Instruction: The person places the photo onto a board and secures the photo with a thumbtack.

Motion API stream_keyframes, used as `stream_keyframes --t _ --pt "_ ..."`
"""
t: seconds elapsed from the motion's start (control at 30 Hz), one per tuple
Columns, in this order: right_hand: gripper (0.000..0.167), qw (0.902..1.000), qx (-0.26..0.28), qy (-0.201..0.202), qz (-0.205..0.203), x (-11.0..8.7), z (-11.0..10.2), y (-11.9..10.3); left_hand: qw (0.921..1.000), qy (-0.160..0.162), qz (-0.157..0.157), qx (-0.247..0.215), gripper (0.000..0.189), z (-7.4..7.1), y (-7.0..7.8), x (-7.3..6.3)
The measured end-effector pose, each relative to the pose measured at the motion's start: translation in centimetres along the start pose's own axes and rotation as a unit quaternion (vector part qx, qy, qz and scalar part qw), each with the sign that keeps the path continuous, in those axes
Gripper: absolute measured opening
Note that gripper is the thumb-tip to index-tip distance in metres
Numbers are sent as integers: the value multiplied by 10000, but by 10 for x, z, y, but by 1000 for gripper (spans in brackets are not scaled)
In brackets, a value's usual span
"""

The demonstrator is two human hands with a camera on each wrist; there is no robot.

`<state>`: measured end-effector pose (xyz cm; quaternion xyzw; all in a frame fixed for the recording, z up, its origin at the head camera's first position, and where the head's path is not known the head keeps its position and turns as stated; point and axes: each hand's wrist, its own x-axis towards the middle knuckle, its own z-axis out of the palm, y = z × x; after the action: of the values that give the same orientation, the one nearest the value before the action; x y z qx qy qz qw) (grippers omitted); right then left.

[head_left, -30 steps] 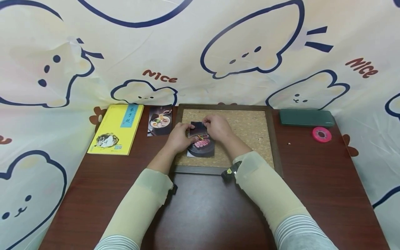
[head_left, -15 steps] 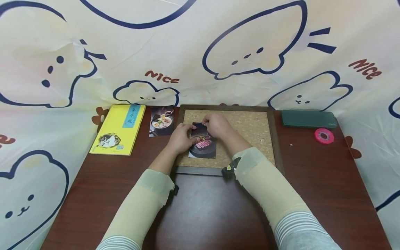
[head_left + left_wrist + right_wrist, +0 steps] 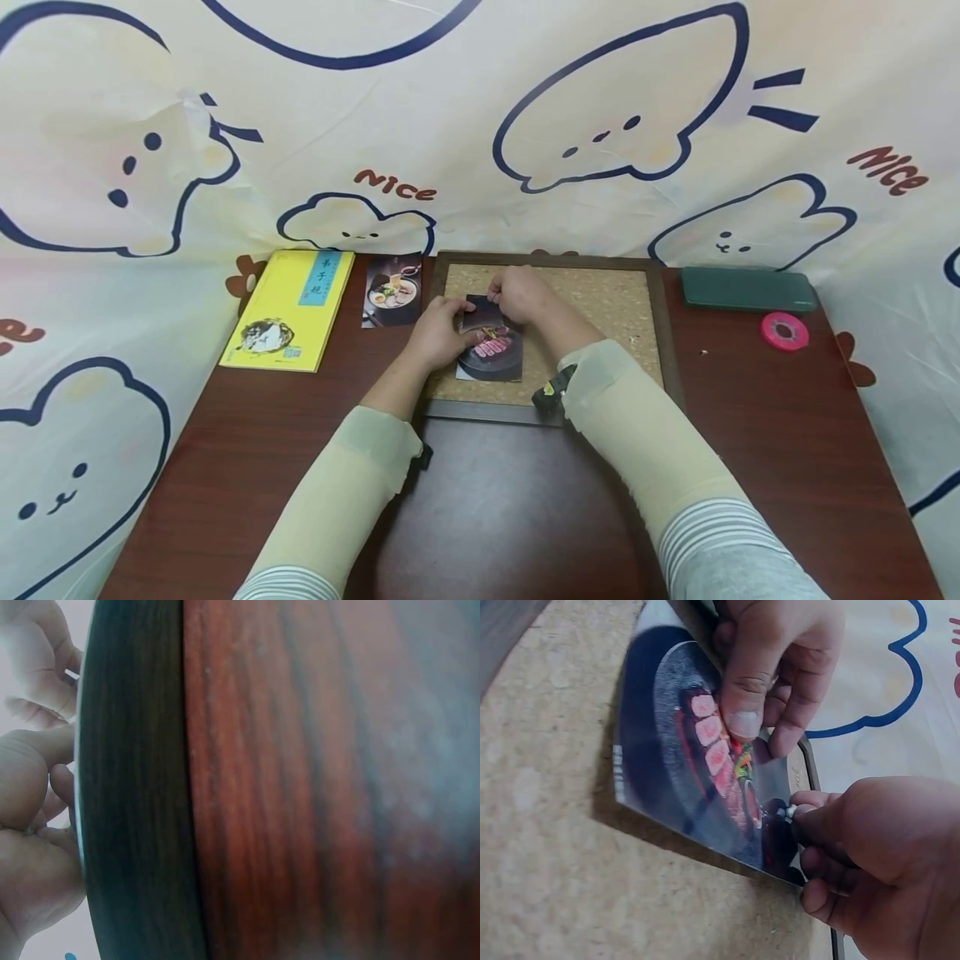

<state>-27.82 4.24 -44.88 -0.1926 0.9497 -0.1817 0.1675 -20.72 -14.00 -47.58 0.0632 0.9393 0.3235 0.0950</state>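
A photo card point(image 3: 491, 354) of sliced pink meat on a dark plate lies over the left part of a framed cork board point(image 3: 588, 333). In the right wrist view the card point(image 3: 675, 772) bows up from the cork and casts a shadow. My left hand point(image 3: 438, 332) holds the card by its left side, thumb on its face. At the card's upper right corner, my right hand point(image 3: 525, 297) pinches a small white push pin point(image 3: 791, 812) between thumb and finger. The pin's point is hidden. The left wrist view shows mostly the board's dark frame point(image 3: 139, 780), with fingers at the left edge.
Left of the board lie a second photo card point(image 3: 392, 292) of a noodle bowl and a yellow book point(image 3: 288, 312). On the right are a dark green case point(image 3: 750, 289), a pink round container point(image 3: 784, 331) and a tiny light speck point(image 3: 703, 352). A patterned cloth backs the table.
The head view has drifted slightly, so the scene sits farther right. My right hand has shifted a little up and left against the card. The left hand keeps its hold.
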Motion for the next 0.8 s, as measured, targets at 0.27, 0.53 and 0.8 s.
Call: stream_keyframes --t 0.27,0.53,0.8 --pt "20 9996 161 -244 57 2 -6 2 10000 -29 -19 -50 51 2 1 0" --pt "17 9981 572 -17 217 4 -5 6 10000 -49 -38 -58 52 1 2 1" --pt "16 9984 499 65 248 6 -2 4 9999 -50 -81 -54 52 0 1 0"
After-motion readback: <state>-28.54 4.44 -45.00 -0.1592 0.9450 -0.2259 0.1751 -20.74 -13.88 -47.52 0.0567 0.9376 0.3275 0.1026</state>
